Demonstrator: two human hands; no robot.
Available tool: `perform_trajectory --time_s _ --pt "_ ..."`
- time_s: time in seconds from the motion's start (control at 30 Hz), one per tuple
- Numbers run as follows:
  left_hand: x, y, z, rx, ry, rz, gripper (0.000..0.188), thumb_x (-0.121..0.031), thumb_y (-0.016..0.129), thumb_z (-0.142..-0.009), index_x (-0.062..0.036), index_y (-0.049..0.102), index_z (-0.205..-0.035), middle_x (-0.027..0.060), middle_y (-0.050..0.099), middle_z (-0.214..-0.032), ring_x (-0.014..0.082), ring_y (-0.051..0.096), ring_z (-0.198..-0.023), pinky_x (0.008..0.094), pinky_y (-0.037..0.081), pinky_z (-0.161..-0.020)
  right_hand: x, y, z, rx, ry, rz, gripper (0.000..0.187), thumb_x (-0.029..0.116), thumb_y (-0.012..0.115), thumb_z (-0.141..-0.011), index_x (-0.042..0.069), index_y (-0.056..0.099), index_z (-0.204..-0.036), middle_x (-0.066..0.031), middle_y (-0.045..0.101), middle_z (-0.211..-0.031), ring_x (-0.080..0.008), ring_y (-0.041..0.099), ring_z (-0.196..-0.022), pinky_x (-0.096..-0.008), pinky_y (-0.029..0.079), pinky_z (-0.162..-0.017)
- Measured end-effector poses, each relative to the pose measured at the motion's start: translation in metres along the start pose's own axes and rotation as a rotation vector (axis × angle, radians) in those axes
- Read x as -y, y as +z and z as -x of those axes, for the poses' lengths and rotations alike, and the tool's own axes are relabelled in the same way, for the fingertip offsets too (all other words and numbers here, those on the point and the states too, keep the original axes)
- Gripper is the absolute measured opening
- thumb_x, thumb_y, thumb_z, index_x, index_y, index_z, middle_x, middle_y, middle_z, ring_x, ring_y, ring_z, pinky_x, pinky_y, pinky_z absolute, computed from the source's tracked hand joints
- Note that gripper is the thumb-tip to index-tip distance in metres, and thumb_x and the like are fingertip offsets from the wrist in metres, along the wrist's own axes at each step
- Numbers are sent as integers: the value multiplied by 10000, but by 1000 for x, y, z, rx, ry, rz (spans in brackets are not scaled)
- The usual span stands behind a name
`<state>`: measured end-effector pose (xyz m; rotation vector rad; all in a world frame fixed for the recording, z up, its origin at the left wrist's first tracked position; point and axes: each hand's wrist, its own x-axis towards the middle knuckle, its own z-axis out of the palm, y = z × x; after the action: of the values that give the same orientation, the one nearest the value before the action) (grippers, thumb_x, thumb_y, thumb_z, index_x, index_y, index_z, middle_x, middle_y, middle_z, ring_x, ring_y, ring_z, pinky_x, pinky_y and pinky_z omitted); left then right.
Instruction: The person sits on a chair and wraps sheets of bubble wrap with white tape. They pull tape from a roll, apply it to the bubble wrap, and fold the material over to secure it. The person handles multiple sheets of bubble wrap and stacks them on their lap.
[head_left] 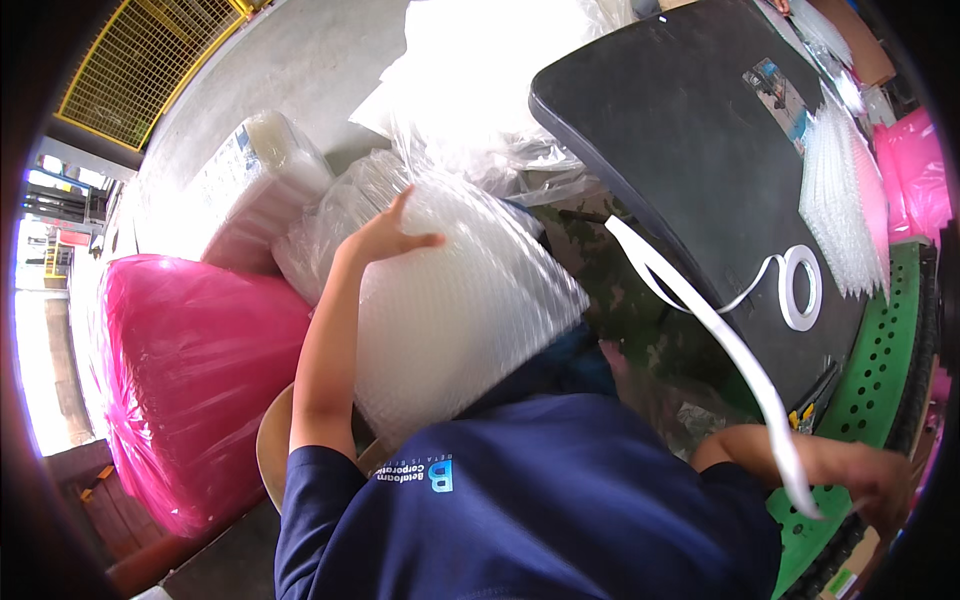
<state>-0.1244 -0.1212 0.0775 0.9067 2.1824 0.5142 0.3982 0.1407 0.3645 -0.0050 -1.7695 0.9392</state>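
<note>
My left hand [392,232], thumb and fingers spread, rests on a stack of clear bubble wrap sheets [450,320] lying across my lap. Out to the right, my right hand [882,492] is smeared by motion beside a green perforated chair, so its fingers cannot be made out. A long white tape strip [735,350] hangs in a curve past the table edge and crosses in front of my right forearm. It appears to loop back to a white tape roll [800,288] standing on the black table [670,130].
At left sits a large pink plastic-wrapped bundle [200,370], with a clear-wrapped pack [265,190] behind it. White plastic bags [480,90] lie ahead. Bubble wrap pouches [845,200] stand at the table's right side. The green perforated chair [890,340] is at right, near a yellow-handled cutter [808,408].
</note>
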Motion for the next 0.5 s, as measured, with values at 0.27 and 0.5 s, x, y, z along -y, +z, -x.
perform_trajectory --time_s 0.27,0.5 --pt "-96 15 48 -146 119 -452 1199 -697 734 -576 -49 233 -1452 257 367 -1381 414 315 -1315 522 339 -1054 -63 95 30 876 923 566 151 123 596 -881 -4 667 -838 -133 493 -517 -179 380 -382 -313 275 -411" --pt "-110 52 86 -136 144 -198 1132 -402 901 -446 -81 352 -1382 196 536 -1121 353 516 -1097 462 454 -924 -15 -67 33 -62 199 663 236 148 484 -836 -26 641 -811 -180 620 -758 -198 476 -567 -309 364 -559"
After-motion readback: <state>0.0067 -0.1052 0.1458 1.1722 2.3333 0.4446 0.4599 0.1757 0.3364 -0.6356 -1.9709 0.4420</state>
